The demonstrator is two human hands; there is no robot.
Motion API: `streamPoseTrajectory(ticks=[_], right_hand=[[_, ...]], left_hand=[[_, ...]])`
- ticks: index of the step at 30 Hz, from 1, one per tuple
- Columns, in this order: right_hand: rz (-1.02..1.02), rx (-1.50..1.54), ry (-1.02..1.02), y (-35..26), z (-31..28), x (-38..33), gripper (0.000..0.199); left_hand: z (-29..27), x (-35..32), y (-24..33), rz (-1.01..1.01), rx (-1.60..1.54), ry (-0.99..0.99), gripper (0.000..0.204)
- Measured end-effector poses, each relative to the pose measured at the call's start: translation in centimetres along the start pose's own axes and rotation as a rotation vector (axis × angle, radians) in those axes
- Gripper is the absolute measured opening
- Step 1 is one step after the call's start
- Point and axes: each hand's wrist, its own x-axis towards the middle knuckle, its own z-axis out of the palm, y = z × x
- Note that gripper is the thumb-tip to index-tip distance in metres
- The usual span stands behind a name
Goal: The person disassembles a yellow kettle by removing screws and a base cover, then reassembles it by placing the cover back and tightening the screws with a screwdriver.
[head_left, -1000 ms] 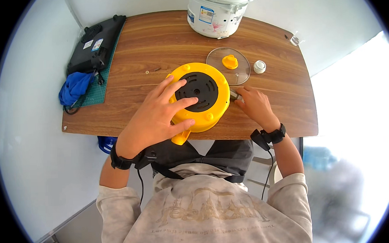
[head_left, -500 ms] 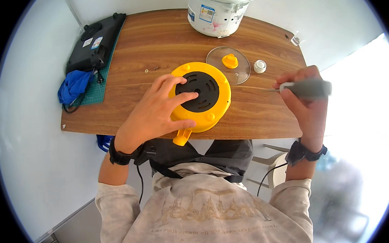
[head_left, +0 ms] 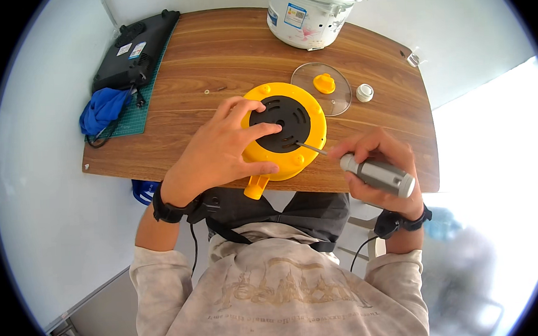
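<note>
Yellow appliance base [head_left: 285, 131], round with a black vented plate in its middle and a stubby yellow handle pointing off the table, lies upside down at the near edge of the wooden table [head_left: 228, 55], about midway along it. What has changed is on the right: a second ago the right hand lay empty on the wood beside the base, half a second ago it was lifted off to the right with a tool in it, and now the tool's tip is down on the base.

Going from the left: at the far left corner lie a black flat device [head_left: 135, 51] on a green cutting mat [head_left: 136, 117], with a blue cloth [head_left: 103, 110] at the left edge. The left hand [head_left: 223, 149] stays spread over the left half of the base, fingers apart, thumb and fingertips pressing on the black plate and yellow rim to hold it still. Right of it, the slim shaft of a screwdriver [head_left: 377, 174] reaches the lower right part of the black plate. The right hand [head_left: 380, 163] has its fingers wrapped tight around the grey handle, over the near edge. Behind, a clear glass lid [head_left: 321, 87] with a yellow knob, a small white cap [head_left: 365, 92] and a white rice cooker [head_left: 310, 13] sit toward the far edge.

By my judgement, work on a fastener of the underside is just starting.
</note>
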Motion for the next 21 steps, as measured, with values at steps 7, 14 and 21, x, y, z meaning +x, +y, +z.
streamPoseTrajectory(ticks=[7, 14, 21], right_hand=[[-0.082, -0.071, -0.202, 0.2, -1.4, 1.4, 0.026], [-0.008, -0.109, -0.247, 0.3, -0.1, -0.1, 0.023], [-0.213, 0.034, -0.144, 5.7, 1.6, -3.3, 0.022]], left_hand=[[0.2, 0.4, -0.1, 0.047, 0.026, 0.008, 0.063], [0.5, 0.2, -0.3, 0.010, 0.078, 0.030, 0.065], [0.6, 0.3, -0.3, 0.004, 0.119, 0.040, 0.063]])
